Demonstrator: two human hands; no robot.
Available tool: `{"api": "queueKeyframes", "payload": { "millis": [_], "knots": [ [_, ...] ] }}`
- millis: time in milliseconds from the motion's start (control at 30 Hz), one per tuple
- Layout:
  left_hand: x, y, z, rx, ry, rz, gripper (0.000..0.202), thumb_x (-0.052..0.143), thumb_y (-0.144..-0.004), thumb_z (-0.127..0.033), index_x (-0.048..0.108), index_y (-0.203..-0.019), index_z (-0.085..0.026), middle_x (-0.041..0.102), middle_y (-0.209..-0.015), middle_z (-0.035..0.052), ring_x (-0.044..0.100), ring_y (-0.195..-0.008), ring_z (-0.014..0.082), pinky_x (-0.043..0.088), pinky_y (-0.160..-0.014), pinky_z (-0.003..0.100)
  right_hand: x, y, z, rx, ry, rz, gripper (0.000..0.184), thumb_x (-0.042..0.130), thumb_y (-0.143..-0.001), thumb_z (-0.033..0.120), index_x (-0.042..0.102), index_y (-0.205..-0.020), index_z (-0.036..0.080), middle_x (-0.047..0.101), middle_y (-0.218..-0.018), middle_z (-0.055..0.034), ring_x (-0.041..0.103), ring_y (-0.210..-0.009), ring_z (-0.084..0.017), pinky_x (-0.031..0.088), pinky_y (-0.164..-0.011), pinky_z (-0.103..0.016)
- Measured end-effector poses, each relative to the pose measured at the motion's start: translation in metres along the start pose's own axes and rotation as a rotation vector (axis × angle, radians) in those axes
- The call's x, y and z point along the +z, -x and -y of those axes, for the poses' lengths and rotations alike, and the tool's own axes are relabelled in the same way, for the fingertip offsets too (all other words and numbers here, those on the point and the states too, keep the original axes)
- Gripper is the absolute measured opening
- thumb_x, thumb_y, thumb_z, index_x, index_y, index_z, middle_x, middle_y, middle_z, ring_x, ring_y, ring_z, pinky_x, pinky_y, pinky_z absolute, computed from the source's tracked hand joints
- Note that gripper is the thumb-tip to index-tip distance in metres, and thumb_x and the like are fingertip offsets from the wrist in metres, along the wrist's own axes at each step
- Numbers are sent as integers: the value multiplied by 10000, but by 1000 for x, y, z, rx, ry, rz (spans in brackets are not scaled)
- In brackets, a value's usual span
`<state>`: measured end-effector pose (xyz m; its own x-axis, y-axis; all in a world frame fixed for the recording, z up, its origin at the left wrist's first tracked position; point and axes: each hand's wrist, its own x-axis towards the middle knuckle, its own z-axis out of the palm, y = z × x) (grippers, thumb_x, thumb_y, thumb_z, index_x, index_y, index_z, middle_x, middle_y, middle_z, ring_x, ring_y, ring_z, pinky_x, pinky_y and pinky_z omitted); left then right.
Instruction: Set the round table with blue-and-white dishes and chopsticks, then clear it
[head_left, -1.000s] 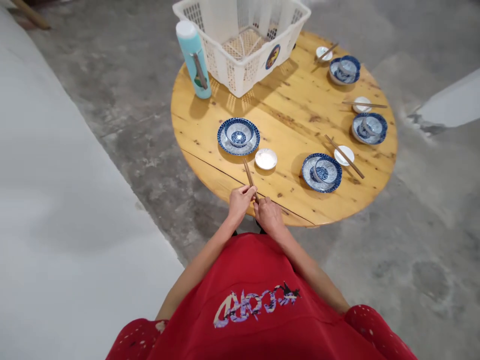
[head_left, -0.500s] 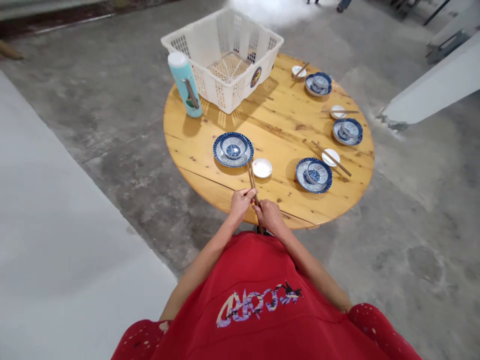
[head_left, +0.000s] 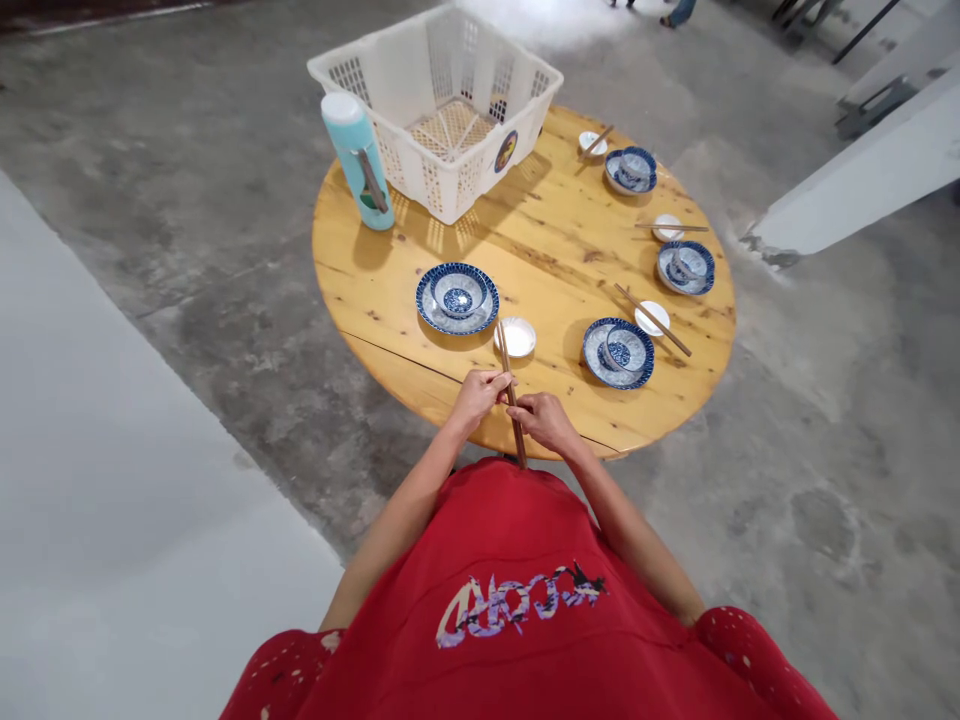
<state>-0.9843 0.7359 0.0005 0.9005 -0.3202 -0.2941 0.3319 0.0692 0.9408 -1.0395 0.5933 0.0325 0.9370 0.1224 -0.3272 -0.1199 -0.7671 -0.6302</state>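
Note:
Brown chopsticks [head_left: 516, 422] lie together lengthwise between my hands, their far tips over the edge of a small white dish [head_left: 519, 338]. My left hand [head_left: 480, 396] pinches them from the left, partway along. Just below and to the right, my right hand [head_left: 546, 420] closes its fingers on the same chopsticks, whose near ends reach toward my red shirt. Beyond my left hand, a blue-and-white bowl [head_left: 459, 297] rests on a blue-rimmed plate [head_left: 426, 318]. To the right is another blue-rimmed plate [head_left: 592, 365] with a small bowl [head_left: 628, 350] on it.
A round wooden table [head_left: 540, 235] carries a white plastic crate [head_left: 442, 180] and a light-blue flask [head_left: 358, 165] at the far left. Along the right side are more plates with bowls, white dishes [head_left: 646, 325] and chopsticks [head_left: 675, 340]. A white pillar [head_left: 840, 195] stands beyond.
The chopsticks, previously slightly apart at their far ends, now lie closer together and overlap the white dish. Both hands still grip them. The view has shifted slightly.

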Motion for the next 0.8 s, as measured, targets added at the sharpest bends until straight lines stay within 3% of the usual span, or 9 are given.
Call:
{"api": "queueKeyframes", "payload": {
  "millis": [233, 533, 667, 800],
  "knots": [
    [5, 0, -1, -10, -7, 16, 307, 654, -759, -414, 710, -669, -126, 522, -530, -5, 433, -502, 92, 314, -522, 241, 1, 0, -17, 21, -313, 30, 282, 547, -837, 345, 594, -618, 172, 552, -517, 23, 504, -495, -100, 356, -535, -207],
    [10, 0, 13, -66, 38, 29, 326, 665, -765, -438, 713, -733, -117, 522, -557, -9, 445, -539, 91, 326, -539, 228, 5, 3, -25, 53, -643, 94, 331, 634, -752, 456, 580, -596, 169, 503, -478, 34, 431, -447, -85, 339, -449, -208],
    [13, 1, 15, -44, 59, 13, 338, 645, -790, -459, 654, -692, -135, 540, -603, -8, 475, -569, 93, 369, -575, 222, 9, -1, -28, 118, -795, 47, 336, 714, -684, 472, 615, -611, 159, 508, -475, 33, 436, -444, -87, 348, -437, -211],
    [10, 13, 20, -64, -49, -20, 335, 625, -806, -478, 657, -787, -144, 667, -799, 38, 593, -683, 125, 425, -625, 225, 9, -13, -32, 185, -885, -60, 343, 768, -649, 460, 639, -613, 144, 550, -492, 15, 464, -452, -83, 377, -440, -202]
  ]
}}
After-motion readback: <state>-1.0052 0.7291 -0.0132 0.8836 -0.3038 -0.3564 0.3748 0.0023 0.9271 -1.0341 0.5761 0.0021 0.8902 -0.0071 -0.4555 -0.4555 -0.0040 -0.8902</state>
